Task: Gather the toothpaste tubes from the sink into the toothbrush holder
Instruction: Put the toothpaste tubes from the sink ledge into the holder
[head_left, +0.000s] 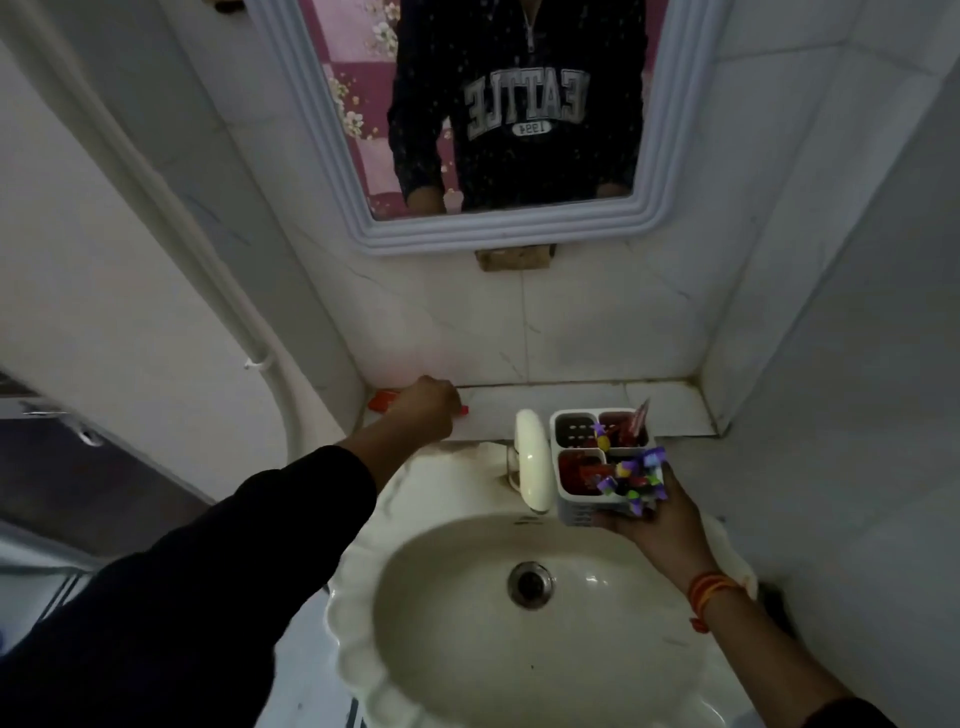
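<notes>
Dim indoor light, soft focus, grainy shadows, wide-angle bending at edges

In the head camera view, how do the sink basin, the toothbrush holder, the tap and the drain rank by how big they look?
Largest to smallest as they appear:
1. Sink basin
2. Toothbrush holder, held up in the right hand, so nearer the camera and perhaps flattered
3. Tap, not far behind the holder
4. Drain

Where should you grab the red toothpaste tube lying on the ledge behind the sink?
Grab the red toothpaste tube around its middle, coming down from above. It lies flat along the ledge, close to the wall, so only its top and front are free. The left hand is already closed over it that way; both ends stick out.
</notes>
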